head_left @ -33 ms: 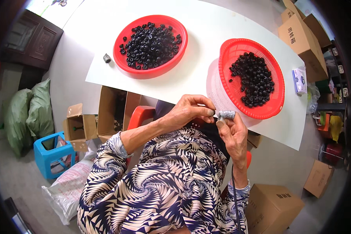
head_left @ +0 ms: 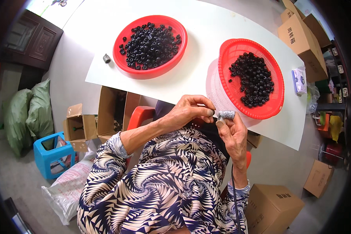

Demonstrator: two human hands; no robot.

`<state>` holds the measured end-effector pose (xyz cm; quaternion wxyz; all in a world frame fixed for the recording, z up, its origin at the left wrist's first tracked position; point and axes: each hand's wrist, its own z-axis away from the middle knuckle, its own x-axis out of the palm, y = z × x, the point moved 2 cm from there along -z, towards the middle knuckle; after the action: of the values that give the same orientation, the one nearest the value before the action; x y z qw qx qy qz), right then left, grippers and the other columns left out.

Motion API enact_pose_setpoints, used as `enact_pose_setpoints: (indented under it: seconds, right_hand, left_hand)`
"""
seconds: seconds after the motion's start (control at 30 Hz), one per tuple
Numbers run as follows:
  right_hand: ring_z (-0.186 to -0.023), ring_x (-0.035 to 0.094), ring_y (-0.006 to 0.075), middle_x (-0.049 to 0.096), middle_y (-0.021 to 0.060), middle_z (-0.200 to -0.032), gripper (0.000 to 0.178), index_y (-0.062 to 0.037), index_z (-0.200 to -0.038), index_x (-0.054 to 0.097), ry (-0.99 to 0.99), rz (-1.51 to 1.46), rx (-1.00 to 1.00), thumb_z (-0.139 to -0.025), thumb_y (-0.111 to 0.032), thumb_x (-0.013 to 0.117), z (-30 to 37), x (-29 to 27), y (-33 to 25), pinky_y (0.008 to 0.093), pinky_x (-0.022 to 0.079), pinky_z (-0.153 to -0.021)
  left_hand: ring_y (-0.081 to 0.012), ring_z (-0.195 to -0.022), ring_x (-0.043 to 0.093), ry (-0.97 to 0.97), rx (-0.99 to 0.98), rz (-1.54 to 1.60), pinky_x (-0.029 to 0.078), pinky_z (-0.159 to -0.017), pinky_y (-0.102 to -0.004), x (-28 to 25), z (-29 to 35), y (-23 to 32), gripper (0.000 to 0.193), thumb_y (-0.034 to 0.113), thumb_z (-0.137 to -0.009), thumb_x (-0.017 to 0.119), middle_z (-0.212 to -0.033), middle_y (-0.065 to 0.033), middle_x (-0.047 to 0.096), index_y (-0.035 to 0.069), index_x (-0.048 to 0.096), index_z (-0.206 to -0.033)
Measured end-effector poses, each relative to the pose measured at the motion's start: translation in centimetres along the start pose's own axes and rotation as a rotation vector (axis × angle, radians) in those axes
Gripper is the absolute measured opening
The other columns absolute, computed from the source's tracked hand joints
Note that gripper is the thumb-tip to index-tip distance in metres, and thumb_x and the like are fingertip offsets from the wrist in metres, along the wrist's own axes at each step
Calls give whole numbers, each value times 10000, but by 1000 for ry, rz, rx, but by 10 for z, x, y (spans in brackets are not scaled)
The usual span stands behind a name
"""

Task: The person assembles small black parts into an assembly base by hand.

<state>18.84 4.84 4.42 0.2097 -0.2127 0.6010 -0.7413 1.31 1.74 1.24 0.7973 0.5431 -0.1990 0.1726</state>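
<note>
Hands meet in front of my chest, just by the near edge of the desk (head_left: 206,23). My left hand (head_left: 189,111) has its thumb and forefinger pinched together on a small dark piece (head_left: 214,112), mostly hidden by the fingertips, with the other fingers loosely curled behind. My right hand (head_left: 234,136) faces it, half closed, its thumb tip raised toward a grey speckled roll (head_left: 226,114) that lies along the forefinger; I cannot tell whether that roll is wound round the finger or gripped, nor whether this hand also has hold of the small piece.

Beyond my hands, toward the far side of the desk and left of its middle, sits a red plate (head_left: 154,73) heaped with small black rings (head_left: 150,46). A red mesh basket (head_left: 277,84) stands nearer the right edge, close above my right hand, with black pieces (head_left: 255,80) piled in it. Near the desk's left corner, a small dark cylinder (head_left: 107,58) stands apart from the plate. By the right edge is a white and purple packet (head_left: 299,81).

Down to my left, a blue stool (head_left: 46,156) stands on the floor beside a white sack (head_left: 68,191).
</note>
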Motion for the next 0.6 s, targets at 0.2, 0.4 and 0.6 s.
enact_pose_setpoints:
  seconds: [0.2,0.4,0.6]
  right_hand:
    - [-771,562,69,661,89,-897,193,25,-993,511,22,91,44,-884,-96,614,0,0,-6,207,441,-663]
    - [-769,576,82,660,99,-872,204,31,-963,491,43,95,-10,-882,-103,621,1,4,-9,218,459,-667]
    - [-726,578,83,668,134,-826,262,53,-946,477,76,180,-88,-873,-135,645,1,5,-2,235,467,-628]
  left_hand:
    - [-113,-728,605,-24,49,77,512,-726,-256,-5,-4,-5,157,35,-843,613,-830,-86,647,-8,612,-993]
    - [-133,-735,595,-76,63,212,500,-711,-248,-3,-4,-3,159,20,-823,640,-841,-83,612,-2,619,-979]
    - [-155,-809,591,-137,77,277,510,-752,-267,-3,-2,-5,115,23,-853,610,-983,-92,583,1,631,-964]
